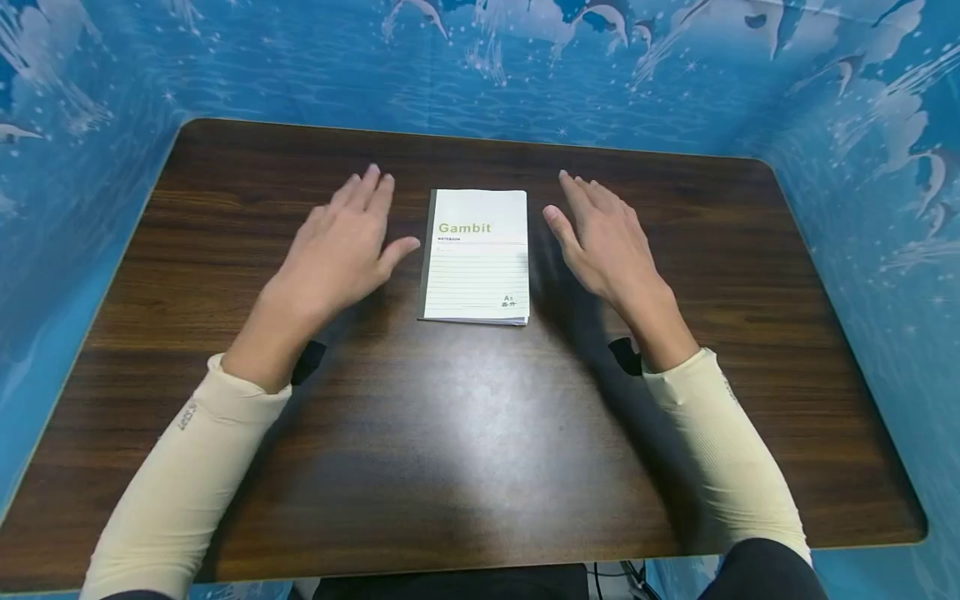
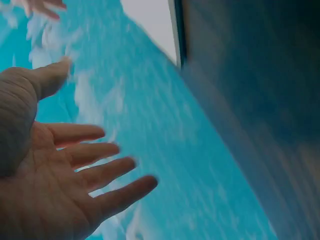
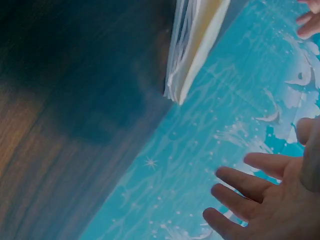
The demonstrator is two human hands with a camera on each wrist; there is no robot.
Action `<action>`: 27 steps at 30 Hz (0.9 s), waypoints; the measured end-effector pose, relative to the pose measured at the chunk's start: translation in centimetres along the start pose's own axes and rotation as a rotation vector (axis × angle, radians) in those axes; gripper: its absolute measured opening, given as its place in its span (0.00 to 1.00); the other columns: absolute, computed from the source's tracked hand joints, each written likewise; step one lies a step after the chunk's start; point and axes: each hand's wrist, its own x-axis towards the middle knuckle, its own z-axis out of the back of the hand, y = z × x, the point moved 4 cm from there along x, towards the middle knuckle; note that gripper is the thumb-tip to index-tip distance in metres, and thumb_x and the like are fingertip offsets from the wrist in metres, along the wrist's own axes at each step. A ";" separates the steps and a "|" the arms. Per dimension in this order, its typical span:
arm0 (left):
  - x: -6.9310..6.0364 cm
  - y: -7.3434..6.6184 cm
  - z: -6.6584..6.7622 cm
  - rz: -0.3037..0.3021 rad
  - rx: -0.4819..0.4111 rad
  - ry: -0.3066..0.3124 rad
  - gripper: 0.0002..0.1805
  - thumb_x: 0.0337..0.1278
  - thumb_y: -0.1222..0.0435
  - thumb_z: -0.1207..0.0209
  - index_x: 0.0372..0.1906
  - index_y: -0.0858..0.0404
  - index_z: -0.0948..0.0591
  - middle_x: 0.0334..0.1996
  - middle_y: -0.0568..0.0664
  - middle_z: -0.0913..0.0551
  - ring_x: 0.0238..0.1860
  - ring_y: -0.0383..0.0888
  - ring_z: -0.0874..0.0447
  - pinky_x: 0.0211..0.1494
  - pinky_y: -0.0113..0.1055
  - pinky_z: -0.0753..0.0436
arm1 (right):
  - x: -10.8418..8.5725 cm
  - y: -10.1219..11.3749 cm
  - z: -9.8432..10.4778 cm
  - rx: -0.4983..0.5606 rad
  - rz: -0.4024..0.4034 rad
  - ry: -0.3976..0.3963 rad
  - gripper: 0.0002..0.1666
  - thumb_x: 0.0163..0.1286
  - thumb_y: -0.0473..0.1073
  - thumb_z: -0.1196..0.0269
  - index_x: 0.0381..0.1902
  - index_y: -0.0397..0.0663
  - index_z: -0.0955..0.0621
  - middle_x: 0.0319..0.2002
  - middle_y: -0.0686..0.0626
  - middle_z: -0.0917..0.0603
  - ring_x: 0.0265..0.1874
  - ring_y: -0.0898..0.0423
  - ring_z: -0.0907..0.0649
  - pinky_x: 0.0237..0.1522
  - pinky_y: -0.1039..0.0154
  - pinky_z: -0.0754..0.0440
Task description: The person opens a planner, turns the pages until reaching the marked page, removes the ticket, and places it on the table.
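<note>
A white notebook (image 1: 480, 275) with a dark spine strip on its left and "Gambit" on its cover lies on the brown wooden table. To its left my left hand (image 1: 335, 242) hovers with fingers straight and thumb spread toward the spine, touching nothing. My right hand (image 1: 606, 242) is held on the other side, fingers extended and apart from the notebook. Both palms, the left (image 2: 55, 195) and the right (image 3: 280, 205), show bare in the wrist views. The right wrist view catches the notebook's page edges (image 3: 192, 55), slightly fanned.
The dark wood table (image 1: 360, 492) has rounded far corners. Blue sheeting printed with dolphins (image 1: 480, 83) surrounds it at the back and sides. Some black cables (image 1: 637, 575) show below the near edge.
</note>
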 end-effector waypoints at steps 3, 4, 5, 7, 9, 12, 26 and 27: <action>0.2 -1.6 -2.2 -0.048 -0.007 0.088 0.47 0.81 0.45 0.44 0.85 0.71 0.47 0.86 0.69 0.51 0.85 0.70 0.45 0.79 0.69 0.34 | 0.6 -0.2 -0.8 -0.015 -0.052 0.061 0.40 0.89 0.64 0.59 0.86 0.48 0.40 0.81 0.37 0.32 0.80 0.36 0.31 0.79 0.34 0.34; 0.2 -2.1 -3.0 -0.064 -0.013 0.118 0.49 0.79 0.45 0.41 0.85 0.72 0.46 0.85 0.70 0.49 0.83 0.70 0.42 0.77 0.68 0.31 | 0.9 -0.3 -1.1 -0.014 -0.079 0.093 0.39 0.89 0.63 0.59 0.85 0.46 0.38 0.78 0.36 0.28 0.77 0.35 0.26 0.76 0.34 0.30; 0.2 -2.5 -3.8 -0.077 -0.018 0.147 0.50 0.76 0.44 0.39 0.85 0.71 0.44 0.85 0.71 0.48 0.83 0.71 0.42 0.77 0.67 0.29 | 1.2 -0.4 -1.4 -0.009 -0.108 0.129 0.39 0.89 0.63 0.59 0.83 0.45 0.36 0.76 0.35 0.25 0.73 0.35 0.23 0.72 0.33 0.26; 0.2 -3.3 -5.2 -0.102 -0.016 0.192 0.53 0.71 0.43 0.34 0.84 0.71 0.42 0.84 0.72 0.47 0.81 0.72 0.40 0.74 0.66 0.26 | 1.7 -0.8 -2.1 0.010 -0.168 0.213 0.37 0.90 0.61 0.59 0.81 0.42 0.33 0.72 0.35 0.21 0.67 0.35 0.19 0.67 0.33 0.22; 0.1 -3.9 -6.3 -0.128 0.009 0.207 0.52 0.68 0.45 0.31 0.83 0.71 0.39 0.83 0.73 0.45 0.80 0.74 0.38 0.71 0.64 0.21 | 2.1 -1.1 -2.8 0.040 -0.218 0.292 0.36 0.90 0.60 0.58 0.79 0.41 0.32 0.68 0.36 0.20 0.62 0.37 0.17 0.65 0.35 0.22; -0.1 -4.5 -7.1 -0.163 0.057 0.179 0.44 0.69 0.49 0.29 0.76 0.74 0.29 0.79 0.75 0.36 0.73 0.74 0.29 0.64 0.59 0.14 | 2.7 -1.5 -3.8 0.100 -0.245 0.390 0.36 0.89 0.59 0.56 0.79 0.39 0.32 0.63 0.37 0.17 0.58 0.40 0.17 0.63 0.39 0.21; -0.7 -4.1 -6.4 -0.244 -0.038 0.117 0.23 0.73 0.58 0.32 0.53 0.77 0.18 0.51 0.65 0.15 0.48 0.60 0.13 0.53 0.50 0.12 | 3.0 -2.2 -5.4 0.168 -0.230 0.390 0.29 0.88 0.60 0.52 0.68 0.43 0.27 0.51 0.40 0.20 0.49 0.43 0.22 0.50 0.49 0.26; -0.8 -4.0 -6.3 -0.245 -0.054 0.114 0.22 0.74 0.58 0.32 0.53 0.77 0.18 0.51 0.65 0.16 0.46 0.58 0.13 0.52 0.50 0.12 | 3.0 -2.3 -5.4 0.165 -0.231 0.388 0.29 0.88 0.60 0.52 0.68 0.44 0.26 0.51 0.40 0.20 0.49 0.43 0.22 0.50 0.49 0.26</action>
